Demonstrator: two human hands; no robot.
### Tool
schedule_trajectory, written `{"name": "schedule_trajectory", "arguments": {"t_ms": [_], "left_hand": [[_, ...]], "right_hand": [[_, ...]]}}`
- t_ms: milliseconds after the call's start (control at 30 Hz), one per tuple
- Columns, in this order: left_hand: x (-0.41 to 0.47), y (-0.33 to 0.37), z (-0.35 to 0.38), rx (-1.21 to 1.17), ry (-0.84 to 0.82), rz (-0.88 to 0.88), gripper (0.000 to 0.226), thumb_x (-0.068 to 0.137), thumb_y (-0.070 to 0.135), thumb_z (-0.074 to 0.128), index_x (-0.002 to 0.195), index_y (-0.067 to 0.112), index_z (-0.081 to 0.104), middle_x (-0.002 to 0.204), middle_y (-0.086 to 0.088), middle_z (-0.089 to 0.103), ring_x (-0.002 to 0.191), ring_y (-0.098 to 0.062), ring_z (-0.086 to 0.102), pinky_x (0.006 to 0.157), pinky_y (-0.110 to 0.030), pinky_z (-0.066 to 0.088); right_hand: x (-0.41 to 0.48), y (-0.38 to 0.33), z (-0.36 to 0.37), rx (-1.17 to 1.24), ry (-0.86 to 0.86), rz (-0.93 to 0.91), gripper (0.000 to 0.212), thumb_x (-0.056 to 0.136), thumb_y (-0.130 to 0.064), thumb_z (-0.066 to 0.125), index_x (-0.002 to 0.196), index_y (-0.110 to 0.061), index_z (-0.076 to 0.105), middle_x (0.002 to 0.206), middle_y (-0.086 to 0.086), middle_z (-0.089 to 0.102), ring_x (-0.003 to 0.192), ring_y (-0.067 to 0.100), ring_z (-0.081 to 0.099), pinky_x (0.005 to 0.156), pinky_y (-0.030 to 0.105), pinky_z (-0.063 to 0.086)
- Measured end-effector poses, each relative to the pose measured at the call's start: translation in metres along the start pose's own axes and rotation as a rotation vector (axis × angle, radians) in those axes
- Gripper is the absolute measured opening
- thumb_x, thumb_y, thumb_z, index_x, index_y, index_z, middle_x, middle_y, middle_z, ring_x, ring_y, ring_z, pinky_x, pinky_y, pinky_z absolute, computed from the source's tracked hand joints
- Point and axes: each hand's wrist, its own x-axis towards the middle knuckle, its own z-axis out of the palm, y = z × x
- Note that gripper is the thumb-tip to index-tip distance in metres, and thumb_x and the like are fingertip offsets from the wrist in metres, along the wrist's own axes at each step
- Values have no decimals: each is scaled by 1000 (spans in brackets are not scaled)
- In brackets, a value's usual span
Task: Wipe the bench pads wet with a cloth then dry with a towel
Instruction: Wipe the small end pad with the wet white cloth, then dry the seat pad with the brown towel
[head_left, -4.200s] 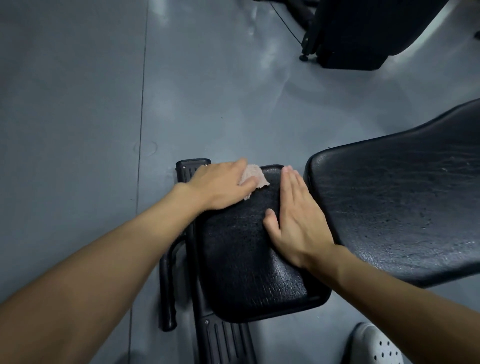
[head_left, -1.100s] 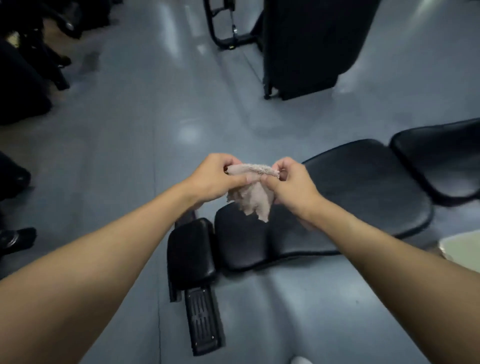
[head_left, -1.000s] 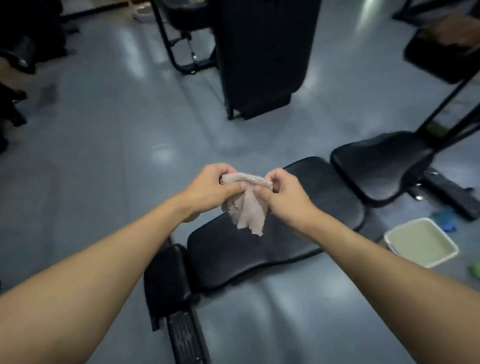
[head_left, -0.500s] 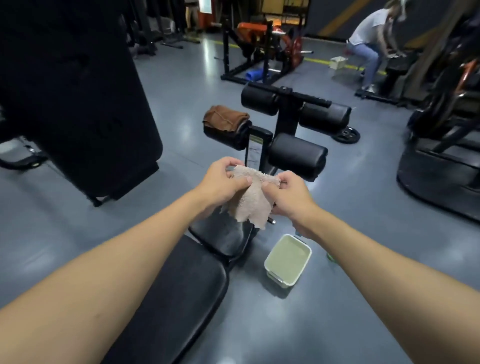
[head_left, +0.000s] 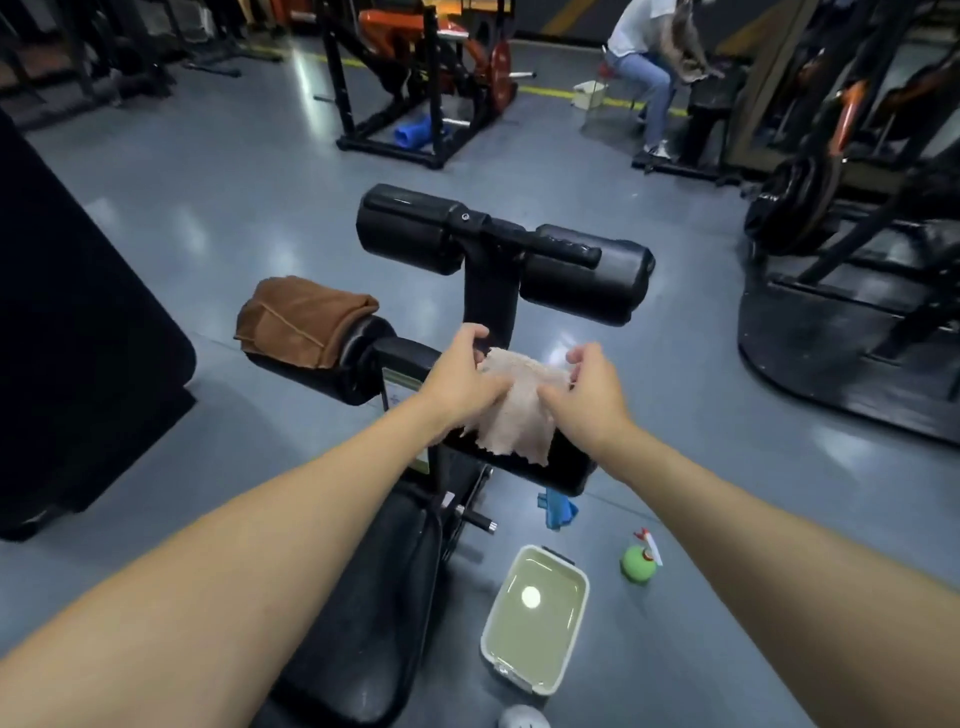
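Two hands on one pale pink cloth (head_left: 519, 410): left hand (head_left: 460, 382) gripping its upper left edge, fingers and thumb curled round the fabric; right hand (head_left: 589, 392) holding the upper right edge, thumb on the weave, fingers bent. Stretched between them over the top of the lower right roller pad (head_left: 569, 467), frayed hem hanging down the near face, right end of the pad bare. Just beyond the knuckles, the black centre post (head_left: 491, 306) and two upper roller pads (head_left: 410, 228). To the left, a brown towel (head_left: 301, 319) draped over the lower left roller pad (head_left: 337, 376), near the left hand but apart. Open grey floor (head_left: 675, 395) to the right, as far as a dark machine base (head_left: 841, 353). Below, the seat pad (head_left: 374, 597); beside it on the floor a basin (head_left: 524, 682) of cloudy water, a green spray bottle (head_left: 640, 564), a blue rag (head_left: 557, 506). Far back, another person (head_left: 641, 67) among racks.
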Motion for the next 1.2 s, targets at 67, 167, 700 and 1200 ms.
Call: {"name": "schedule_trajectory", "arguments": {"t_ms": [67, 167, 700, 1200], "left_hand": [[27, -13, 15, 242, -107, 58, 50, 89, 14, 65, 137, 22, 50, 125, -5, 47, 104, -21, 55, 89, -27, 45], [41, -33, 30, 560, -128, 111, 23, 94, 26, 62, 116, 30, 67, 135, 2, 47, 126, -25, 38, 105, -34, 31], [90, -63, -66, 415, 187, 174, 28, 86, 3, 48, 98, 16, 70, 103, 5, 60, 103, -21, 49, 96, -44, 43], [133, -158, -218, 368, 323, -390, 91, 82, 47, 75, 154, 24, 24, 145, -15, 43, 135, -37, 40, 112, -46, 36]], "right_hand": [[21, 12, -1, -392, -77, -150, 44, 92, -31, 58, 134, -28, 45, 129, 0, 40, 120, 26, 40, 98, 41, 35], [37, 27, 9, -590, -219, -289, 26, 98, -37, 46, 122, -32, 56, 134, -2, 44, 123, 23, 37, 98, 41, 27], [103, -57, 87, -444, -260, -429, 29, 91, -22, 48, 117, -19, 60, 121, 1, 54, 116, 25, 45, 102, 41, 32], [164, -172, 240, -316, -370, -133, 72, 97, -49, 54, 154, -24, 19, 149, 11, 41, 137, 37, 37, 109, 49, 26]]}}
